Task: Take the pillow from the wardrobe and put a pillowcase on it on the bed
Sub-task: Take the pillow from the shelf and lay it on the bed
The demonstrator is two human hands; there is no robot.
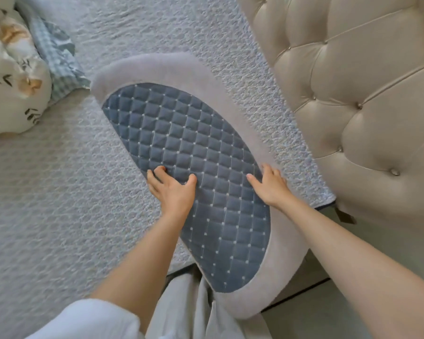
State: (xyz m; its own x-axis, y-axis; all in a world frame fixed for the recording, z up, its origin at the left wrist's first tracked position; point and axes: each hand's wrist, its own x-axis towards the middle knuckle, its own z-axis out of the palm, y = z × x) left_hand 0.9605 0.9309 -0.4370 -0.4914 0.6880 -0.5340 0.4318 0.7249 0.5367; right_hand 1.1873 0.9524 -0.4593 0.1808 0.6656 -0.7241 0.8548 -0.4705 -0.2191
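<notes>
A long pillow (pixel 191 133) lies slanted on the bed (pixel 49 196). Its top is blue quilted fabric with a grey plush border, and its near end hangs past the bed's edge over my legs. My left hand (pixel 173 190) grips the pillow's left edge, fingers curled around it and thumb pressed on the quilting. My right hand (pixel 269 185) holds the right side, fingers over the grey border and thumb on the blue fabric. I cannot tell whether the blue fabric is a separate pillowcase.
A beige tufted headboard (pixel 357 101) rises close on the right. A bunched floral duvet (pixel 12 84) and a blue checked cloth (pixel 56 62) lie at the far left of the bed. Pale floor (pixel 328 316) shows at the bottom right.
</notes>
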